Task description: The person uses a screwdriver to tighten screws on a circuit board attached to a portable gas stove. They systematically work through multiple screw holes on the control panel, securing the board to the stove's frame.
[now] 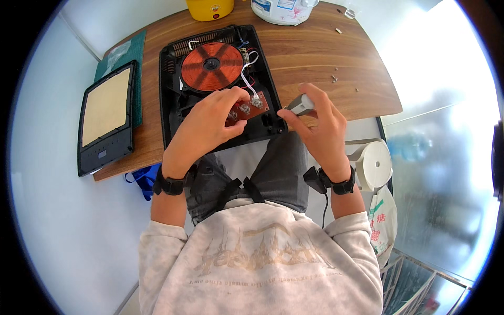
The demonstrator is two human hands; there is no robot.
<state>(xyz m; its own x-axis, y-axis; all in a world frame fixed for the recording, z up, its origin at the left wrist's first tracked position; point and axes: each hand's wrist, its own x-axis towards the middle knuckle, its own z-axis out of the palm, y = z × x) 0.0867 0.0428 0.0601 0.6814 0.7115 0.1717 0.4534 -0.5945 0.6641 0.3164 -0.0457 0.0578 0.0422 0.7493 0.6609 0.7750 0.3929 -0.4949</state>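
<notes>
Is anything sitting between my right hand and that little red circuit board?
Yes: seen from above, the black casing's right rim runs between your right hand and the circuit board. Your left hand is at the board's far end, not between.

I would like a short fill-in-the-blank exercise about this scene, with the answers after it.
The left hand is at the circuit board, while the grey object is in the ____ hand.
The housing around the orange coil is coloured ____.
The mat partly under the flat panel is coloured ____.
The appliance beside the white container is coloured ____.
Missing words: right; black; green; yellow.
</notes>
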